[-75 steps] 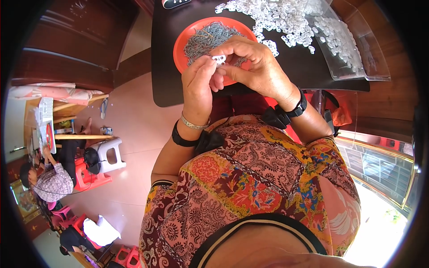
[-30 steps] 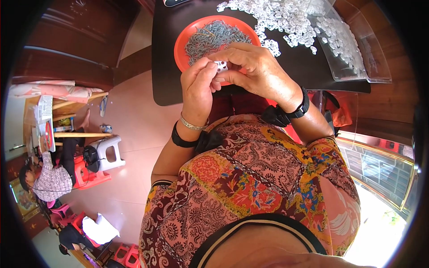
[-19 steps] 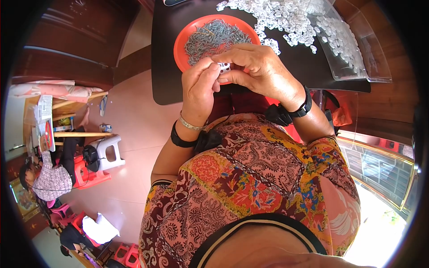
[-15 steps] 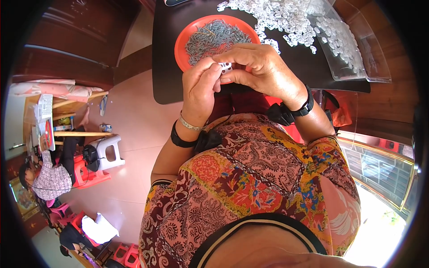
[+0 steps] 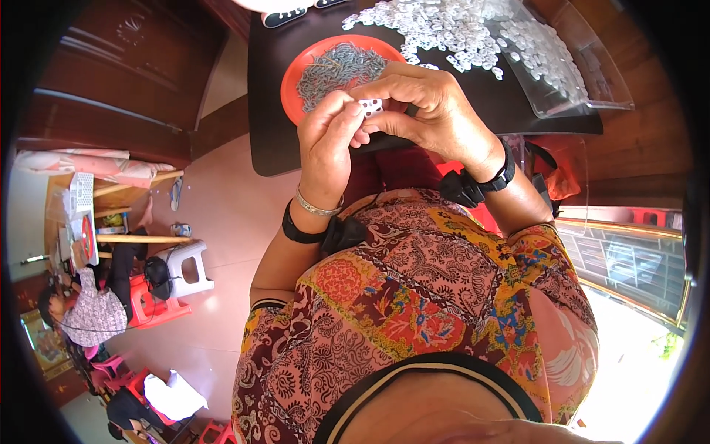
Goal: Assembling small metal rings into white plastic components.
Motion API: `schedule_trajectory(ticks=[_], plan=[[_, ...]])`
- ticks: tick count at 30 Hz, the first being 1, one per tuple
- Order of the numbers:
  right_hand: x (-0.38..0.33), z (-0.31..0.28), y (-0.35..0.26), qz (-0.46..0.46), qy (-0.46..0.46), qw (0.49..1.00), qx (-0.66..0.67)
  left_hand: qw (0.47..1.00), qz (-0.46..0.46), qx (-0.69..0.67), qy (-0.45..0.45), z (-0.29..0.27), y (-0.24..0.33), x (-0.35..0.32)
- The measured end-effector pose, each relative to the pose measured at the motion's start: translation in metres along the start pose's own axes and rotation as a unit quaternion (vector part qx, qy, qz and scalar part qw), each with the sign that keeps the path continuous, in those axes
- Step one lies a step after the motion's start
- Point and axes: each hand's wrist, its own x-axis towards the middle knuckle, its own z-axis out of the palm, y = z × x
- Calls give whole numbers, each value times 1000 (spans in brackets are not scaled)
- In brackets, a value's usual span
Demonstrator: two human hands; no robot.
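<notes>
Over the near edge of the dark table (image 5: 268, 140), both my hands meet at a small white plastic piece with dark round holes (image 5: 371, 107). My left hand (image 5: 325, 140) is closed, pinching the piece's left end between thumb and fingers. From the other side my right hand (image 5: 436, 107) has its thumb and forefinger bent round the same piece. Whether its fingertips also hold something small is hidden. Just beyond lies a round red plate (image 5: 291, 95) full of thin grey metal screws (image 5: 336, 70), partly covered by my hands.
Many similar white plastic pieces (image 5: 444, 33) are heaped at the table's far right. More lie in a clear tray (image 5: 610, 92) by the right edge. Shoes (image 5: 284, 16) show beyond the table. At left are stools (image 5: 191, 268) and a seated person (image 5: 92, 307).
The view has shifted slightly, so the plate and heap sit further left, and the shoes show more. Both hands keep their grip; the white piece shows a little more between the fingers.
</notes>
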Motion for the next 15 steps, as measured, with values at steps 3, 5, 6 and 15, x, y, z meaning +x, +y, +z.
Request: schedule_trajectory(ticks=[3,5,6,15], plan=[[-8,-4,-2,-20,31,999,-27,1000,-4,-2,-18,8,1,1],[-10,-3,3,-10,47,999,1,999,18,15,-27,8,-4,7],[-9,-3,5,-11,59,998,-1,999,19,20,-37,7,-5,12],[-25,-1,28,18,90,995,37,997,0,54,-54,9,-18,23]])
